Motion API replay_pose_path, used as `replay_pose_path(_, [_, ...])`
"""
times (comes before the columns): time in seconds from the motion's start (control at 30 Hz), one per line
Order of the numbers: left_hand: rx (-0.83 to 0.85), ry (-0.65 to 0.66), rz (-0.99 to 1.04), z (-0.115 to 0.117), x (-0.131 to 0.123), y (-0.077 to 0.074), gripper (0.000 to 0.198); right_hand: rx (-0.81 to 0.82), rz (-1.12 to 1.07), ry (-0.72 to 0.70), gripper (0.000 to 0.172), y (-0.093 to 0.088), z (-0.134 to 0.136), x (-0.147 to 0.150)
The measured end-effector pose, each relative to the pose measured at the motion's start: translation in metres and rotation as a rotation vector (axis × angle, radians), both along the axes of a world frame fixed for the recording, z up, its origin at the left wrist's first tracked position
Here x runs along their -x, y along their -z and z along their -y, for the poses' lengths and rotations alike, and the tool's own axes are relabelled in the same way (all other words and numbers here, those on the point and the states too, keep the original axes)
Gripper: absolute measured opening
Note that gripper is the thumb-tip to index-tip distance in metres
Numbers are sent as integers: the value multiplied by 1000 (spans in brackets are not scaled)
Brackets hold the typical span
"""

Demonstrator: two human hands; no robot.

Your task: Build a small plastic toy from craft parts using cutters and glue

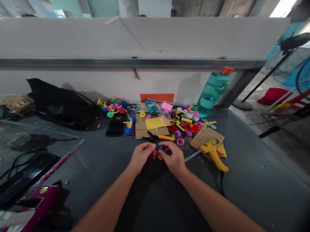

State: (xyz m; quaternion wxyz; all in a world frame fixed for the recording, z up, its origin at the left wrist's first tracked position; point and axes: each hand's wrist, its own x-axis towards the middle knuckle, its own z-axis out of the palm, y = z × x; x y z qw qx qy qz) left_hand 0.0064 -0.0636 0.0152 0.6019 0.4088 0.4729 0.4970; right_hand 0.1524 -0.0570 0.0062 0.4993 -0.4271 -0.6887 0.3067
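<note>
My left hand [142, 154] and my right hand [174, 156] meet at the middle of the dark table, fingers pinched. Between their fingertips is a small teal bottle cap [159, 147], partly covered by the fingers. A bit of orange [159, 157] shows just below it; its kind is hidden. Right beyond the fingers lie cutting pliers [165, 137] with an orange handle and dark jaws. A purple bottle cap [180, 142] rests a little past my right hand. The yellow glue gun [215, 153] lies on its side further right, its clear glue stick [193, 155] pointing toward my right wrist.
Cardboard [141, 131], yellow paper [157, 122] and several coloured caps lie behind. A phone [116, 123], black bag [64, 106] and small wheeled pieces [128, 131] are to the left. A teal water bottle [210, 94] stands by the partition. A purple tool [42, 203] lies front left.
</note>
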Motion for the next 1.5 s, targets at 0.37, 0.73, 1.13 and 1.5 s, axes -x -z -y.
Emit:
replay_pose_path(0.37, [-15,-18,-73,0,0,0,23,-8,11,-22,17,0,-1,1])
replay_pose_path(0.73, [-3,-49,-67,0,-1,-1,25,111,-87,-31,17,4,-2,-1])
replay_pose_path(1.13, [2,-27,-45,0,0,3,30,48,-82,23,14,1,-2,0])
replay_pose_path(1.5, [-3,27,-43,0,1,4,31,5,-12,-36,24,3,-2,0])
